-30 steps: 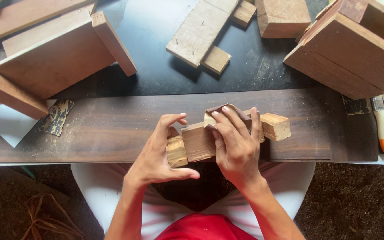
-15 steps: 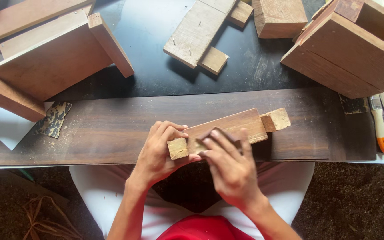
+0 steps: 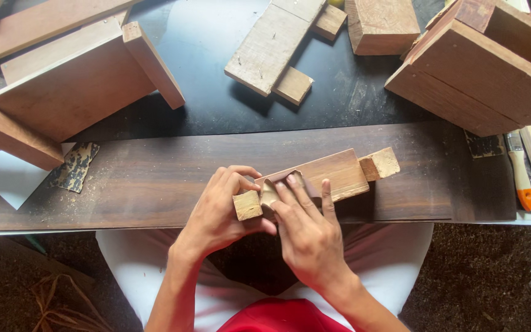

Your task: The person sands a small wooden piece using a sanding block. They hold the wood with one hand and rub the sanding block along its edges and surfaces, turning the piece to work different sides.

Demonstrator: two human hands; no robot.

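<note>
- The right hand (image 3: 305, 237) covers the near part of the wood piece (image 3: 324, 178); how much it hides cannot be told.
- Right fingers press a folded sandpaper (image 3: 276, 187) flat on the piece.
- Left hand (image 3: 219, 212) grips the piece's pale end block.
- The piece, smooth brown with small blocks at both ends, lies on a dark plank (image 3: 155, 175).
- Worn sandpaper scrap (image 3: 74, 166) and brush (image 3: 519, 175) lie on the black table (image 3: 216, 55) among wooden boxes.

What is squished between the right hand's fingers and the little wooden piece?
In the head view, a small folded scrap of sandpaper lies under the right hand, pressed against the wooden piece that the left hand steadies.
</note>
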